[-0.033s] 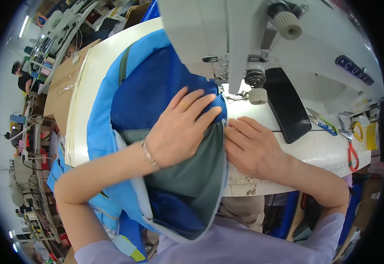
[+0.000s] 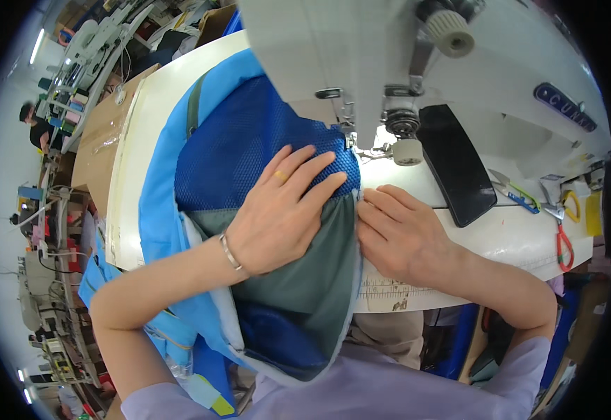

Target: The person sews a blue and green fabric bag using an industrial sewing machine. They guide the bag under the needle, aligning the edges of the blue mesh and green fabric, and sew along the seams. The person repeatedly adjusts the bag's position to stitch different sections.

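Observation:
A bag piece of light blue fabric (image 2: 157, 210), with a dark blue mesh panel (image 2: 225, 150) and a grey-green fabric panel (image 2: 295, 280), lies over the white sewing table. Its top right edge runs under the needle area of a white sewing machine (image 2: 305, 56), by the presser foot (image 2: 349, 140). My left hand (image 2: 277, 213) rests flat with fingers spread across the mesh and the grey-green panel. At the panel's right edge, just on my side of the presser foot, my right hand (image 2: 403, 231) pinches the pale-bound fabric edge (image 2: 356, 259) between thumb and fingers.
A black phone-like slab (image 2: 456, 168) lies right of the needle. Beyond it are thread snips (image 2: 519, 196) and red-handled scissors (image 2: 563, 245). A ruler strip (image 2: 389, 290) runs along the table's near edge. A cardboard box (image 2: 102, 147) stands left; a person (image 2: 38, 129) is farther off.
My left hand has slid slightly left and toward me over the fabric. My right hand keeps its pinch in nearly the same place. The view has shifted a little.

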